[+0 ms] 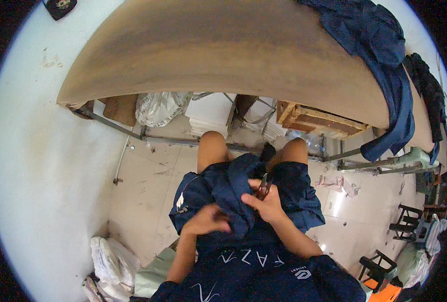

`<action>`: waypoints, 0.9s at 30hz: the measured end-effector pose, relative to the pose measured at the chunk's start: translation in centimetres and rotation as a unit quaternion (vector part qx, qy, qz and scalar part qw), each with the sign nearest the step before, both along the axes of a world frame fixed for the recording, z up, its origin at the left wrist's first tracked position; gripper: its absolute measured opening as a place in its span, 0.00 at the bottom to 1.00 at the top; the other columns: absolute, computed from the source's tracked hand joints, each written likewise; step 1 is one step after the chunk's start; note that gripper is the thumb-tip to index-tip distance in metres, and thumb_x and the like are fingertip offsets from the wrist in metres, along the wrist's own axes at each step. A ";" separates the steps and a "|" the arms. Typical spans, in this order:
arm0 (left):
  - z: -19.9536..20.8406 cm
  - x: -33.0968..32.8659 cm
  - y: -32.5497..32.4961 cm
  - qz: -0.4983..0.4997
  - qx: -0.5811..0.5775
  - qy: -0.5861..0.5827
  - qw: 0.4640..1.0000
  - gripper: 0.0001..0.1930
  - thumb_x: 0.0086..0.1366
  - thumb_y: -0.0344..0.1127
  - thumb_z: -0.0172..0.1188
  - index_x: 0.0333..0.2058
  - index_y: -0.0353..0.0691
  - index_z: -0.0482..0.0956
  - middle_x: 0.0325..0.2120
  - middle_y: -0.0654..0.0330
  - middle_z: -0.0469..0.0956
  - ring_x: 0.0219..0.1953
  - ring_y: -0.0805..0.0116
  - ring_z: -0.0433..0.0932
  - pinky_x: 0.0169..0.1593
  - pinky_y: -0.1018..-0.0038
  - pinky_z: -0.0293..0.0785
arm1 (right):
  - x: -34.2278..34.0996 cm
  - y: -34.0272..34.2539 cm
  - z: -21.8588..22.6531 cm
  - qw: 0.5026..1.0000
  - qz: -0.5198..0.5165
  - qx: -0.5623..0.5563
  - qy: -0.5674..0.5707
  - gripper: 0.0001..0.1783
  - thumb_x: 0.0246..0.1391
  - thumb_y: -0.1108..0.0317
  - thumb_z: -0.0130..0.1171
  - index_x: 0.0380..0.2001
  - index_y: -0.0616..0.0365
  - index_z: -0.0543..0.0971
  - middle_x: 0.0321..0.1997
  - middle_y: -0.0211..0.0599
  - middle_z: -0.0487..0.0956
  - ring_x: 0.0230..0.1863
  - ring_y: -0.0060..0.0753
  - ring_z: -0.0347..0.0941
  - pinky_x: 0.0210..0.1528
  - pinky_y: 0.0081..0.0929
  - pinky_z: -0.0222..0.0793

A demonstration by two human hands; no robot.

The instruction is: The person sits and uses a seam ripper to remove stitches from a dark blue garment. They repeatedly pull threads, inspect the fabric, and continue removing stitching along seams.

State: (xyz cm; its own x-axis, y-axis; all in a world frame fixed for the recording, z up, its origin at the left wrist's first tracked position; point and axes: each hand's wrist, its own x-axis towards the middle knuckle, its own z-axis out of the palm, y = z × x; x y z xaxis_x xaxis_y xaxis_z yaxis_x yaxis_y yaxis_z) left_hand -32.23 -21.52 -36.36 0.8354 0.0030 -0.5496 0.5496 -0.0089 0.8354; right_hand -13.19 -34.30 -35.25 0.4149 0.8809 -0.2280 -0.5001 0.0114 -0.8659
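A dark navy garment (233,196) lies bunched across my lap, over the dark shorts. My right hand (266,202) is closed around a small dark pair of what look like thread snips (265,184), blades pointing away from me. Its thumb lies near the cloth. My left hand (207,220) is at the near left side of the garment, close to the fabric. Motion blur smears its fingers, so whether it grips the cloth does not show.
Ahead stands a wide table with a brown cloth cover (208,50); navy clothes (389,75) hang over its right end. Beneath are white stacks (211,113), a plastic bag (158,108) and a wooden frame (324,121). White bags (107,261) sit left, black stools (379,269) right.
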 end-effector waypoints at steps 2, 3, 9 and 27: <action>-0.9 -0.1 -0.1 0.444 -0.312 -0.106 0.833 0.35 0.60 0.41 0.68 0.61 0.31 0.63 0.52 0.51 0.76 0.54 0.63 0.75 0.58 0.66 0.70 | -0.1 -1.5 -0.2 0.995 0.075 0.065 -0.023 0.19 0.50 0.74 0.69 0.46 0.63 0.79 0.36 0.28 0.80 0.34 0.20 0.74 0.38 0.22 0.72; -1.2 0.0 -0.3 0.424 -0.325 -0.129 0.835 0.34 0.62 0.41 0.66 0.61 0.31 0.63 0.52 0.51 0.76 0.54 0.63 0.75 0.58 0.67 0.70 | -0.2 -2.2 -0.4 0.988 0.146 0.041 -0.036 0.17 0.51 0.74 0.69 0.45 0.63 0.80 0.37 0.27 0.81 0.35 0.19 0.73 0.40 0.21 0.70; 2.3 5.7 -1.2 0.451 -0.142 -0.193 0.860 0.34 0.62 0.46 0.60 0.61 0.31 0.64 0.51 0.53 0.76 0.53 0.63 0.75 0.61 0.66 0.67 | 0.7 -3.5 -0.7 0.934 0.314 0.047 -0.165 0.14 0.56 0.65 0.65 0.42 0.60 0.83 0.37 0.32 0.83 0.38 0.22 0.74 0.43 0.24 0.69; -1.7 4.9 -0.1 0.502 -0.419 -0.345 0.674 0.24 0.66 0.40 0.56 0.58 0.36 0.68 0.58 0.56 0.71 0.58 0.57 0.70 0.64 0.57 0.63 | 2.5 -0.4 -0.5 0.987 -0.048 0.000 -0.154 0.26 0.43 0.70 0.75 0.48 0.55 0.79 0.37 0.20 0.79 0.22 0.07 0.57 0.25 0.11 0.55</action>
